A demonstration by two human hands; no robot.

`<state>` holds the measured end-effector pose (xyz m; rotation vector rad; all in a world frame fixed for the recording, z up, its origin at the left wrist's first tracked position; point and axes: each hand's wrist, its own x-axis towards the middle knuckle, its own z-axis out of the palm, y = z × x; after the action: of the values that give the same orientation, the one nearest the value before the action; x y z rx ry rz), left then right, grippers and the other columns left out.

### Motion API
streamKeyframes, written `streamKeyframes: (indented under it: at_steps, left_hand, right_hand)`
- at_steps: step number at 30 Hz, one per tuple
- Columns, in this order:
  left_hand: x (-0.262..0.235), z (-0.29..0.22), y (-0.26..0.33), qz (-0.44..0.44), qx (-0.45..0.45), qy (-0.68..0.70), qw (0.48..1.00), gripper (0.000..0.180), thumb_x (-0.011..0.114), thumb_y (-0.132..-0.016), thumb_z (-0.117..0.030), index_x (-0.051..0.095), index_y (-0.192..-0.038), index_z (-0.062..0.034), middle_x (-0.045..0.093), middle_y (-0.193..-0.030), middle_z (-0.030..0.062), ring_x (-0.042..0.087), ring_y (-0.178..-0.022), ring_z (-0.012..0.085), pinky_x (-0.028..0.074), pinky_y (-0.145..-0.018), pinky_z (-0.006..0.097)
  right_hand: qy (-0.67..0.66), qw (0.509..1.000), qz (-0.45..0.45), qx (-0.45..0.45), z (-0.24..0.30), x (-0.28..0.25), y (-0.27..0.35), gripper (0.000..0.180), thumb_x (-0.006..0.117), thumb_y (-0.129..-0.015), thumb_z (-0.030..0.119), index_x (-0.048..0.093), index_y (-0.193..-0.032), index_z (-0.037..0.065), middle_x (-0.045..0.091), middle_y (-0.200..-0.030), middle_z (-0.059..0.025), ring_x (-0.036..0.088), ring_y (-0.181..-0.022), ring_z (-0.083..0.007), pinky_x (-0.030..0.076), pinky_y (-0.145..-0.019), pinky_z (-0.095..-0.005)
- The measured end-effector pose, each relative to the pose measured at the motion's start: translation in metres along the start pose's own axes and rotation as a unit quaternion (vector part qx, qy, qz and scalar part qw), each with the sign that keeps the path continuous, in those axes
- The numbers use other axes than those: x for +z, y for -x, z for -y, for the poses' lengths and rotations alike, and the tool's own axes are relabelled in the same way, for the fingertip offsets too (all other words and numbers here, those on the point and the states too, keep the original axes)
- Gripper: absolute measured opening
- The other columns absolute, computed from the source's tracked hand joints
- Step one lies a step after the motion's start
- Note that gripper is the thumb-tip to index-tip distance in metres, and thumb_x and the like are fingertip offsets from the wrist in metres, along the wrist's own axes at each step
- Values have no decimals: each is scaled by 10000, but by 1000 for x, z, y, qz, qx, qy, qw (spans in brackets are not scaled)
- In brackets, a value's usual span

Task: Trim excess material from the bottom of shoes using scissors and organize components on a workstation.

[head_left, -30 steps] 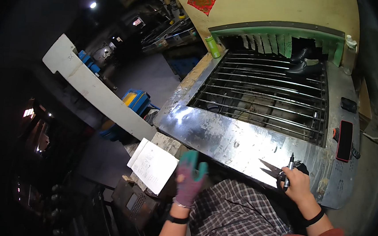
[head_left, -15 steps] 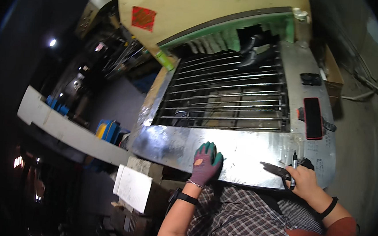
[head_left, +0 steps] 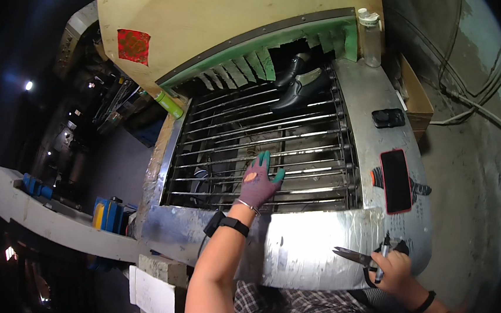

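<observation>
My left hand, in a purple glove with green fingertips, reaches out over the near part of a rack of metal rollers. Its fingers are spread and hold nothing; whether they touch the rollers I cannot tell. Bare and closed, my right hand grips dark scissors with the blades pointing left, together with an upright marker pen. Both are just above the front metal ledge. At the far end of the rollers, a glossy black shoe lies beside another dark shoe, by the machine's slotted green curtain.
On the metal right side lie a red-edged phone over a dark glove and a small black case. A clear bottle stands behind. A green can sits far left, white paper low left, a cardboard box beyond.
My left hand has gone forward from the metal ledge to over the rollers. The view has shifted. My right hand still grips the scissors and marker pen near the ledge's right end.
</observation>
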<state>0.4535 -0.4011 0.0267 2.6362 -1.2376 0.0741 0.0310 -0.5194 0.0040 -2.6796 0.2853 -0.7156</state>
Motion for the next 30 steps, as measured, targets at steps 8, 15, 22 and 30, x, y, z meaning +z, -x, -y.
streamKeyframes:
  at_steps: [8, 15, 22, 30]
  left_hand:
    - [23, 29, -194, -6, 77, -114, 990, 988, 696, -719, -540, 290, -1429, 13, 349, -1445, 230, 414, -1277, 380, 356, -1069, 426]
    - [58, 22, -239, 19, -3, -40, 999, 517, 692, -753, -219, 524, -1214, -59, 617, -1056, 173, 627, -958, 350, 512, -823, 427]
    - [18, -6, -71, 140, -153, 387, 898, 505, 741, -755, -440, 658, -874, 44, 620, -664, 78, 606, -555, 151, 481, -526, 308]
    - [-104, -53, 230, 77, -384, 662, 640, 295, 661, -878, -209, 600, -1026, 39, 617, -813, 60, 637, -659, 164, 534, -558, 282]
  right_hand:
    - [33, 962, 231, 144, -16, 0, 22, 472, 780, -584, 343, 633, -991, 154, 597, -759, -85, 590, -648, -301, 442, -574, -431]
    - [2, 989, 122, 85, -26, 11, 58, 577, 817, -495, 328, 607, -1001, 148, 596, -783, -126, 563, -627, -347, 408, -556, -447]
    - [7, 998, 48, 46, -11, 4, 8, 541, 773, -530, 274, 593, -1024, 144, 614, -824, -90, 581, -672, -316, 427, -577, -428]
    - [-25, 999, -3, 42, -2, 3, -11, 442, 687, -665, 167, 584, -1086, 82, 535, -753, -117, 556, -672, -326, 449, -597, -419]
